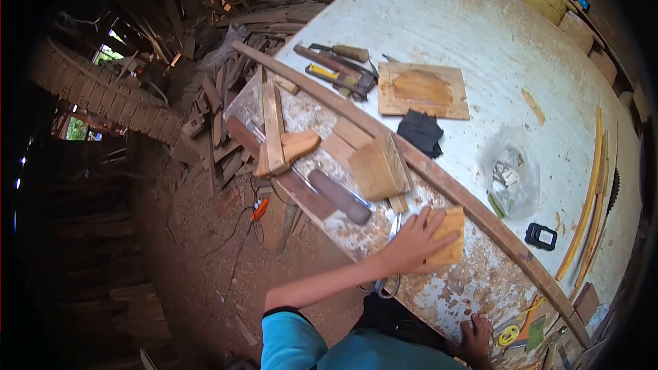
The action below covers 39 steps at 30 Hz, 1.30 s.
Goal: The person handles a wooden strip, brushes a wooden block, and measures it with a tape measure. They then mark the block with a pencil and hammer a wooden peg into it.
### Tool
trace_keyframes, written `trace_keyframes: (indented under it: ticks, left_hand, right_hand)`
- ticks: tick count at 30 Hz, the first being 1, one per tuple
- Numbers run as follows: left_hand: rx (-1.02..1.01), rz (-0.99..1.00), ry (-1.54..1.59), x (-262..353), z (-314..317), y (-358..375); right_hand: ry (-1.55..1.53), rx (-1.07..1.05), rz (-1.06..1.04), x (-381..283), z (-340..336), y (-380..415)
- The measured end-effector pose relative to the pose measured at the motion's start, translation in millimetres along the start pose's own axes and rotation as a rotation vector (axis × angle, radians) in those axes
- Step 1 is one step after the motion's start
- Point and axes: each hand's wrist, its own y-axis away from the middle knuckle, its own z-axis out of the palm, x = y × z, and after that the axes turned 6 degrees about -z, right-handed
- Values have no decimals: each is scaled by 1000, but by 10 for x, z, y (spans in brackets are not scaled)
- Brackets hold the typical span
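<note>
My left hand (pixel 410 243) reaches out from a blue sleeve and lies on a small square wooden block (pixel 451 233), fingers spread over its near side, pressing it onto the worn white table (pixel 480 34). A metal tool (pixel 388 282) lies partly under my wrist. My right hand (pixel 476 336) sits at the table's near edge with its fingers curled over it, beside a yellow tape measure (pixel 508 334). A long wooden strip (pixel 439 178) runs diagonally across the table just beyond the block.
Stacked wood blocks (pixel 377 164) and a shaped wooden piece (pixel 284 147) lie to the left. Farther off are hand tools (pixel 339 68), a plywood board (pixel 423 89), a black cloth (pixel 420 130), a plastic bag (pixel 510 178), a black device (pixel 541 235) and curved slats (pixel 589 199). Scrap wood covers the dirt floor (pixel 205 253).
</note>
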Motion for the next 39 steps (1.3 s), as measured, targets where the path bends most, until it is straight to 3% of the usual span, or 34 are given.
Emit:
trace_keyframes:
  ticks: [2, 5, 7, 8, 9, 10, 11, 12, 13, 14, 17, 18, 21, 24, 27, 30, 33, 34, 35, 38, 39]
  left_hand:
    - [-72, 7, 51, -66, -164, -6]
    - [-120, 2, 370, -444, -306, -133]
    - [136, 43, 379, -848, -634, -522]
    - [50, -69, 200, -948, -1122, -820]
    - [172, -84, 158, -1326, -1131, -1168]
    - [262, -216, 347, -1702, -1297, -1568]
    - [503, -171, 511, -2011, -1353, -1908]
    - [602, -91, 292, -2463, -1325, -2263]
    - [521, -180, 89, -2908, -1242, -2532]
    - [356, -455, 73, -3108, -1167, -2704]
    - [-95, -759, -140, -3737, -683, -3106]
    - [5, -803, -43, -3317, -913, -2893]
    - [159, -745, 97, -3508, -821, -2866]
    - [371, -832, 207, -3518, -794, -2842]
    - [473, -843, 696, -3462, -831, -2758]
    - [864, -773, 1200, -3747, -786, -2845]
    - [920, -386, 1627, -3709, -1146, -2740]
    - [1011, -449, 1611, -3534, -1333, -2645]
    - [953, -273, 1716, -3590, -1458, -2554]
    - [875, -304, 1594, -2316, -1821, -1867]
    - [540, -118, 1602, -2281, -1794, -1531]
  right_hand:
    - [11, -15, 11, -17, 3, 0]
    - [24, -58, 37, -50, 29, 49]
    - [-24, -124, 47, -13, 3, 77]
    - [-62, -112, 75, -50, -27, 27]
    - [-53, -110, 78, -44, -20, 27]
    - [-47, -111, 82, -49, -28, 46]
    - [-45, -104, 86, -66, -13, 39]
    - [-29, -81, 67, -54, 8, 37]
    - [-50, -69, 73, -94, -3, 43]
    - [-60, -53, 77, -97, -32, 27]
    - [15, -49, 91, 7, 65, 113]
    - [15, -54, 99, 15, 81, 129]
    - [-21, -9, 120, -73, 20, 11]
    - [-10, -21, 124, -74, -58, -48]
    - [-28, -64, 153, -95, -118, -87]
    - [-50, -61, 171, -104, -126, -94]
    - [-55, -108, 189, -105, -146, -75]
    - [-64, -89, 193, -121, -164, -69]
    - [-71, -62, 188, -110, -159, -98]
    - [-89, -4, 194, -129, -126, -126]
    - [-90, 10, 204, -127, -119, -131]
